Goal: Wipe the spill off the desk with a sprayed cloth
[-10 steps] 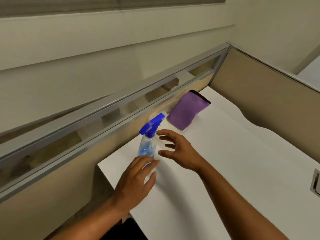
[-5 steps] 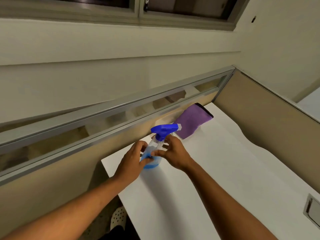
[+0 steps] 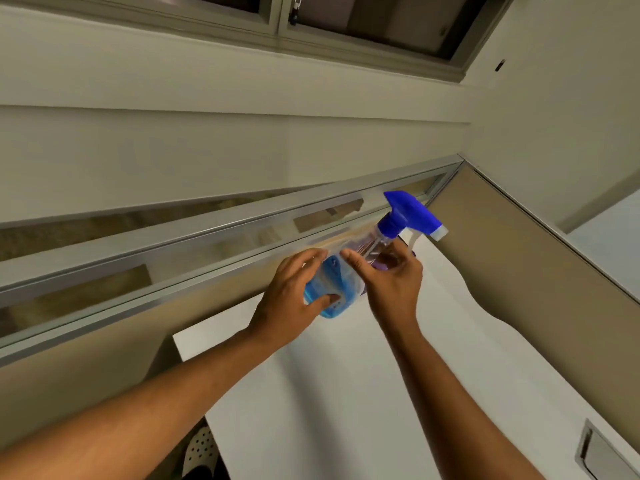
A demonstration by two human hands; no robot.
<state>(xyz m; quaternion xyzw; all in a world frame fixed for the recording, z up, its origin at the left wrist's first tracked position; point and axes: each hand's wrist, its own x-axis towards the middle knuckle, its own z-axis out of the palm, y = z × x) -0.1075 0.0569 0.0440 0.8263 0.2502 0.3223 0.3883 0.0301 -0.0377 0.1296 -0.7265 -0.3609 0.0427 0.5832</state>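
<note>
The person holds the spray bottle (image 3: 349, 271) up over the white desk (image 3: 346, 393). The left hand (image 3: 291, 292) wraps around its blue bottom. The right hand (image 3: 391, 282) cups its side. The cloth is mostly hidden behind the bottle. Next, a finger probably needs to reach the trigger. A low wall (image 3: 519, 254) and a window (image 3: 346, 22) stand behind.

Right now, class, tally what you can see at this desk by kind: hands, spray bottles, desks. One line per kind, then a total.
Hands: 2, the left hand and the right hand, both on the bottle
Spray bottles: 1, the spray bottle with a blue trigger head, lifted and tilted
Desks: 1, the white desk
Total: 4
</note>
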